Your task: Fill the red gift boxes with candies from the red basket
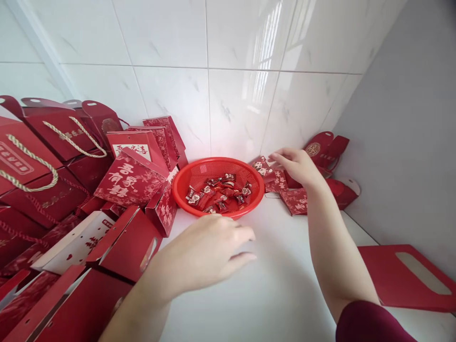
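Note:
My left hand [210, 249] hovers above the white tabletop [249, 304], in front of the red plastic basket [174, 190]. Its fingers are curved, with a gap between them and the thumb and nothing inside. Wrapped candies [223, 192] lie scattered in the basket. At the back right, my right hand [294, 164] reaches over flat red printed boxes [278, 180], its fingers stretched out. The fingertips are at a box with a cartoon print [261, 166]; whether they touch it I cannot tell.
Many red gift boxes [133, 178] crowd the left side, some with rope handles [76, 147]. A red box with a clear window [402, 275] lies at the right. Folded red boxes [320, 149] lean in the corner. A tiled wall [171, 95] stands behind.

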### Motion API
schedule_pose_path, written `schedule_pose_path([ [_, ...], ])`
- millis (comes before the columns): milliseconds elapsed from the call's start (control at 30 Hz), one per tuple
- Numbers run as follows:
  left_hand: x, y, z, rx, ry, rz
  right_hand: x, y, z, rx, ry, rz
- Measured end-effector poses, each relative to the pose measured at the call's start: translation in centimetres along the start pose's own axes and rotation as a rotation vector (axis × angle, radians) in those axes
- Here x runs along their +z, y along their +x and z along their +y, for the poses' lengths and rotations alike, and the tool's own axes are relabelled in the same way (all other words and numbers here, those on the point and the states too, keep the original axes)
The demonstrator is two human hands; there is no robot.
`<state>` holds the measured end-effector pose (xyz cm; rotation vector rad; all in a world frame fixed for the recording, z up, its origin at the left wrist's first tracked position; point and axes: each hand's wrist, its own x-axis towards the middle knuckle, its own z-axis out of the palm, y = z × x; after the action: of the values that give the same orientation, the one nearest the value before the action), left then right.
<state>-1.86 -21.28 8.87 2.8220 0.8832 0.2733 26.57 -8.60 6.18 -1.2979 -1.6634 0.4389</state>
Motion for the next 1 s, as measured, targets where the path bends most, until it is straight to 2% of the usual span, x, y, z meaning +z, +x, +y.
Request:
schedule_pose_path([
  [100,-0.5,0.5,-1.7,-0.146,-0.021,0.051,-3.4,-2.8,4.1,0.195,-0.089,0.079],
  [233,-1.5,0.2,-5.3,-0.412,-0.009,0.163,-6.8,-4.4,7.2,0.392,-0.391,0.182],
  [267,-1.8,0.0,-6.4,-0.461,0.025,0.212,-7.4,-4.5,7.8,0.436,-0.474,0.183],
  [367,-2.2,-0.5,-9.4,-0.555,0.230,0.515,-8.5,-4.6,9.5,0.534,-0.621,0.122],
  [400,-2.3,-0.5,-10.1,-0.599,0.309,0.612,-8.6,-4.7,10.0,0.553,-0.640,0.097],
  [467,-2.3,-0.5,-11.1,-0.692,0.404,0.723,-8.8,-4.8,10.8,0.574,-0.649,0.067],
  [633,-2.6,-0.8,-12.4,-0.898,0.347,0.928,-8.5,-4.8,10.7,0.594,-0.631,0.002],
  [667,-2.7,-1.1,-12.7,-0.936,0.313,0.952,-8.4,-4.8,10.6,0.595,-0.627,-0.010],
  [767,-3.4,-2.3,-13.6,-1.032,0.184,0.893,-8.0,-4.6,10.3,0.597,-0.614,-0.041],
  [833,-3.8,-2.9,-13.9,-1.084,0.151,0.957,-7.8,-4.5,10.3,0.598,-0.609,-0.058],
  [900,-4.0,-3.1,-13.9,-1.091,0.162,1.134,-7.6,-4.4,10.3,0.597,-0.607,-0.074],
  [933,-4.0,-3.1,-13.9,-1.064,0.174,1.229,-7.5,-4.4,10.3,0.597,-0.606,-0.082],
  [1000,-3.8,-2.9,-13.6,-0.961,0.185,1.339,-7.4,-4.5,10.0,0.596,-0.605,-0.096],
])
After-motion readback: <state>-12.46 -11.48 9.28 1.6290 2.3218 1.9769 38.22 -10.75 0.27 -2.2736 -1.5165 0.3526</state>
